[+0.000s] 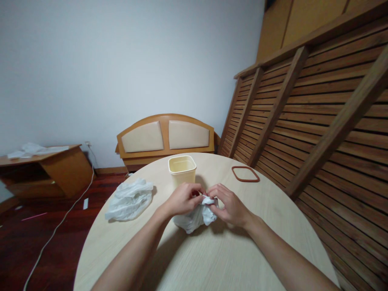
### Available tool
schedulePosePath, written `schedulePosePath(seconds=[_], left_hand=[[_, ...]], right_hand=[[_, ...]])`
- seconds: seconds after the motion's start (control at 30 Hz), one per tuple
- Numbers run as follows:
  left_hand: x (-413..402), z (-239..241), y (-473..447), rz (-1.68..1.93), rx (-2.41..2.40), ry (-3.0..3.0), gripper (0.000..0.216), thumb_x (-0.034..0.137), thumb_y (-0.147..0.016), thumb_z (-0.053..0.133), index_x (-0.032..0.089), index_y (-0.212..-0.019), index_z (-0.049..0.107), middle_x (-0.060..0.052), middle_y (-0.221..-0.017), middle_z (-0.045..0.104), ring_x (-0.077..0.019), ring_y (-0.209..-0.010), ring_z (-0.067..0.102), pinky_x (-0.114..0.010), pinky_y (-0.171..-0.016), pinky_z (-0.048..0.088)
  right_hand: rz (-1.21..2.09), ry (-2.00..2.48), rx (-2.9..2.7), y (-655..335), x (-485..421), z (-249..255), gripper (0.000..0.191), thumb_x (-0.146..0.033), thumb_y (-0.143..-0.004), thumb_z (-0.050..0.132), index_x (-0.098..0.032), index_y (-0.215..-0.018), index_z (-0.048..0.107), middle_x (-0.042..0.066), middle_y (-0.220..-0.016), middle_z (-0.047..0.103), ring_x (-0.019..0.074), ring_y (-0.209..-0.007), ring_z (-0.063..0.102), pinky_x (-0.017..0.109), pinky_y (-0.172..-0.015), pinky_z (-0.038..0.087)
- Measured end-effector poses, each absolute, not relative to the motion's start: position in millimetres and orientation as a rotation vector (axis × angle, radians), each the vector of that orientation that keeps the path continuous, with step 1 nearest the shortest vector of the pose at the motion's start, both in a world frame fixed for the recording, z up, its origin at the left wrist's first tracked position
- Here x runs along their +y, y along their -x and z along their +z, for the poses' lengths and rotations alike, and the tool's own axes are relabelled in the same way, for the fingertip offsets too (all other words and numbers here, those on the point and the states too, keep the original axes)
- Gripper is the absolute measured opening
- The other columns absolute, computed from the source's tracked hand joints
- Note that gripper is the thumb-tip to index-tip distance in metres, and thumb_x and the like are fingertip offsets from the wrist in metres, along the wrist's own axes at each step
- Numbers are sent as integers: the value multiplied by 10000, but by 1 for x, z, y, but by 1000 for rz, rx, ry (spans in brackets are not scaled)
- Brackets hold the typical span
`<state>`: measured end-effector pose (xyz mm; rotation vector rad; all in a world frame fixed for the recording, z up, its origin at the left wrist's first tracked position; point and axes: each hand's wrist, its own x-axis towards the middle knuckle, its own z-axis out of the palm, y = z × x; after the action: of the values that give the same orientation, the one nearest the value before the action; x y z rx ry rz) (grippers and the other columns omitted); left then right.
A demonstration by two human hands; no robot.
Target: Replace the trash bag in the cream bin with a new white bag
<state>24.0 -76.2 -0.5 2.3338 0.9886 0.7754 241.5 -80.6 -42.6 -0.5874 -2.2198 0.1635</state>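
I have both grips on the same thing. The left grip (183, 199) is curled over the top of a crumpled white plastic bag (194, 220), thumb and fingers pinched into its upper edge. The right grip (230, 204) meets it from the other side, fingertips clenched on that same edge, so the two nearly touch. The bag sits on the round pale worktop (212, 258), near its middle, and bulges out below my knuckles.

Just behind the left grip stands an open cream container (182, 169), upright; I cannot tell whether the bag touches it. To the left, well apart, a second crumpled bag (130, 200) lies near the worktop's edge. To the right, beyond the right grip, a reddish-brown square ring (235, 174) lies flat.

Past the worktop a padded headboard (165, 135) leans on the wall, a slatted wooden frame (318, 121) stands along the right, and a low cabinet (60, 169) sits at the left.
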Motion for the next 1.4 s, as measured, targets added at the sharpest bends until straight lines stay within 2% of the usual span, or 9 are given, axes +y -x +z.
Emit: schedulePosePath(seconds=[0.13, 0.17, 0.3, 0.5, 0.77, 0.9, 1.03, 1.27, 1.4], left_hand=[[-70, -5, -19, 823, 923, -2210, 164, 221, -883, 577, 131, -925, 707, -43, -826, 711, -140, -721, 604, -213, -623, 425], [-70, -5, -18, 824, 910, -2191, 162, 221, -884, 575, 128, -922, 703, -43, -829, 707, -140, -728, 603, -211, -625, 427], [-72, -2, -19, 817, 894, -2179, 154, 207, -886, 565, 128, -909, 696, -43, -835, 709, -138, -735, 609, -207, -628, 433], [-76, 2, -21, 758, 916, -2284, 163, 193, -882, 562, 143, -918, 713, -62, -872, 747, -158, -772, 658, -236, -685, 471], [-76, -3, -26, 803, 914, -2165, 143, 217, -875, 585, 127, -876, 696, -49, -787, 711, -132, -672, 601, -219, -604, 435], [-74, -8, -28, 834, 975, -2099, 145, 250, -860, 611, 121, -849, 677, -24, -709, 661, -117, -613, 549, -207, -556, 395], [-74, -8, -30, 875, 1057, -2059, 150, 259, -847, 612, 119, -835, 665, -30, -720, 662, -119, -607, 546, -209, -540, 375], [-77, -2, -35, 924, 1059, -1954, 134, 235, -853, 584, 117, -832, 645, -10, -698, 623, -98, -555, 521, -197, -509, 361], [-77, -3, -35, 949, 1043, -1941, 142, 256, -873, 591, 124, -833, 626, -2, -695, 616, -94, -548, 524, -191, -503, 369]], right_hand=[[195, 575, -2247, -242, -83, -38, 460, -232, -767, 772, -221, -1150, 519, 80, -1080, 633, 255, -993, 587, 407, -880, 495], [188, 576, -2251, -242, -83, -38, 466, -228, -765, 778, -222, -1154, 521, 80, -1086, 636, 255, -1000, 590, 405, -885, 496], [120, 614, -2219, -241, -81, -42, 272, -186, -852, 718, -227, -1057, 544, 59, -995, 657, 233, -935, 604, 378, -827, 496], [81, 585, -2231, -239, -79, -43, 98, -194, -924, 648, -222, -912, 555, 46, -903, 659, 211, -864, 594, 347, -766, 480], [-26, 576, -2255, -239, -82, -39, 121, -242, -934, 633, -224, -838, 562, 50, -856, 680, 210, -823, 608, 347, -742, 467], [-38, 557, -2241, -240, -83, -38, 94, -176, -888, 633, -229, -862, 560, 55, -887, 678, 216, -844, 605, 357, -765, 475], [5, 574, -2250, -242, -82, -39, 154, -117, -823, 631, -226, -887, 545, 69, -959, 676, 226, -888, 603, 376, -803, 483], [22, 595, -2236, -245, -80, -39, 147, -125, -844, 626, -227, -857, 522, 61, -931, 674, 224, -879, 605, 374, -798, 486], [49, 633, -2218, -246, -80, -39, 128, -122, -872, 608, -228, -906, 543, 57, -930, 684, 225, -874, 624, 376, -795, 498]])
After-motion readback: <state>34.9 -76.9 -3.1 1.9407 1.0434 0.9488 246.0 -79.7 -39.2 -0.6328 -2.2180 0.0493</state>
